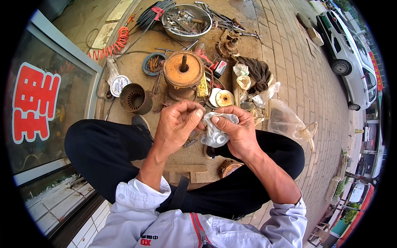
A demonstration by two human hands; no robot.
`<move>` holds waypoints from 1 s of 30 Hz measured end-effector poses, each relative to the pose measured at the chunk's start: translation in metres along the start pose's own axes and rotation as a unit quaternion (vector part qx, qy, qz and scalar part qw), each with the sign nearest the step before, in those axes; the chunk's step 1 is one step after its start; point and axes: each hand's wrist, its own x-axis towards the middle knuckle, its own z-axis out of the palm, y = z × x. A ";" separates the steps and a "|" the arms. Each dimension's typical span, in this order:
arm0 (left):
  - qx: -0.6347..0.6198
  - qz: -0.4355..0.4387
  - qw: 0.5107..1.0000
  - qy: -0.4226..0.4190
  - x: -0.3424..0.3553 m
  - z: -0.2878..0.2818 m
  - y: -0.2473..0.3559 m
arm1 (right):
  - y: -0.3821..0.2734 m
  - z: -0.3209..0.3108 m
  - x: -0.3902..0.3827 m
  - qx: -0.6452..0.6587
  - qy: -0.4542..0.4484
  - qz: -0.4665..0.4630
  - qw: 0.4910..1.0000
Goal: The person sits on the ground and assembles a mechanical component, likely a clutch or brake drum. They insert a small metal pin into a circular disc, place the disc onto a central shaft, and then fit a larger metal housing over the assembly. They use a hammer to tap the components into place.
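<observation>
My left hand (182, 124) is closed in a pinch beside the top of a small clear plastic bag (217, 134); what its fingertips hold is too small to make out. My right hand (237, 130) grips that bag, thumb across it, and pale ring-shaped parts show inside. Beyond my hands stands a rusty round motor housing (175, 68) with an upright shaft. A dark hollow cylinder (140, 99) with inner slots is to its left, and white and yellowish discs (225, 98) lie to its right.
A steel basin of parts (184, 27), blue bowl (154, 62), red coiled hose (115, 45), drill (216, 66) and dark cloth (256, 72) surround the housing. A glass door (49, 91) is at left, a loose plastic bag (289, 120) at right, a white car (347, 58) beyond.
</observation>
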 end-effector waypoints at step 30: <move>0.034 0.041 0.999 -0.003 -0.002 -0.003 -0.001 | 0.000 0.003 0.000 -0.076 0.017 0.008 0.997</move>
